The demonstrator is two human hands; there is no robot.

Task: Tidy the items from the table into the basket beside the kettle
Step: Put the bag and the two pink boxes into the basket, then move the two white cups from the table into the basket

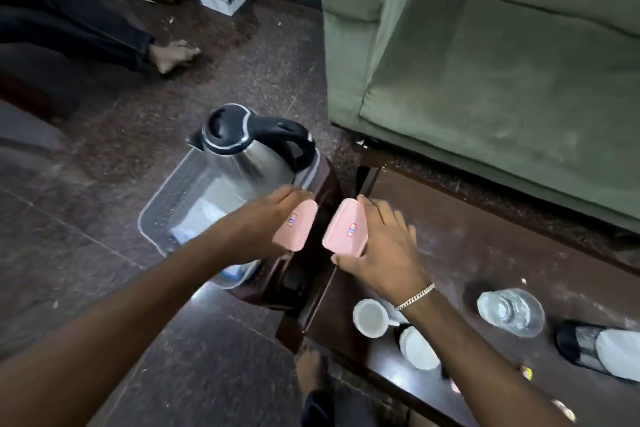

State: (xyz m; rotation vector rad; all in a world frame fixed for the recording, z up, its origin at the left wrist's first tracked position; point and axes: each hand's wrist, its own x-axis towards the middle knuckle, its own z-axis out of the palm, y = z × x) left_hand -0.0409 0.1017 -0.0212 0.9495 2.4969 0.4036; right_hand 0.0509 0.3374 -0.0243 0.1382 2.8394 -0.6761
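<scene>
My left hand grips a pink lidded box above the near end of a dark stool, next to the clear plastic basket. My right hand grips a second pink lidded box over the left end of the dark table. Both boxes carry a small red and blue label. A steel kettle with a black lid stands just behind the basket. White packets lie inside the basket.
On the table near me stand a white cup, a white lid, a clear glass and a black mesh holder. A green sofa is behind the table. Another person's foot rests on the floor.
</scene>
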